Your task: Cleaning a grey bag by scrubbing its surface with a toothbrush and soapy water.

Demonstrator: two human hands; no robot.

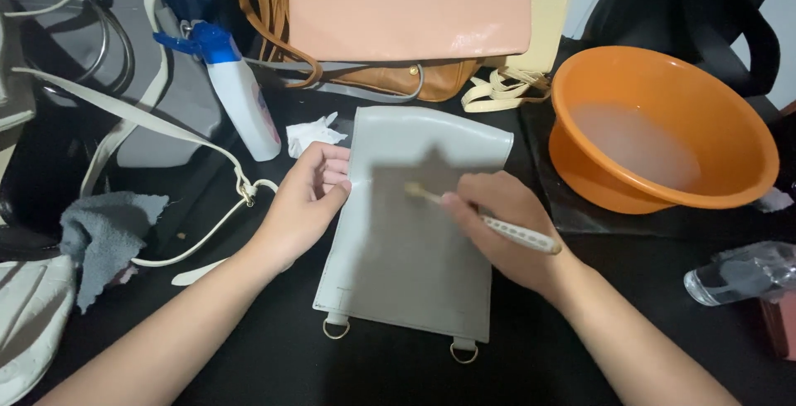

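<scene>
Two bare forearms reach in from the near edge over a black desk (274, 356). Between them lies a flat pale grey leather pouch (414, 265), rectangular, with two small metal rings at its near edge. The left hand (303, 207) rests on the pouch's left edge, its fingers curled loosely and pressing down, gripping nothing. The right hand (506, 228) is closed around a slim white-handled brush (497, 225), whose tip touches the middle of the pouch's surface while the handle sticks out to the right past the knuckles.

At the near left sits a crumpled grey cloth (108, 236), partly over a white rounded object that I cannot identify. A cream strap (157, 128) loops across the desk from the left and ends in a knot just beside the left hand. At the far right edge lies a clear plastic bottle (742, 273) on its side.

Farther back, just beyond the left hand, is a small wad of white tissue (311, 134), and beside it a white squeeze bottle with a blue cap (240, 95), tilted. To the right stands a round orange plastic basin (663, 124) holding cloudy water, well apart from the pouch. At the very back, a pale pink flat bag (406, 8) leans over a tan leather bag (398, 78).
</scene>
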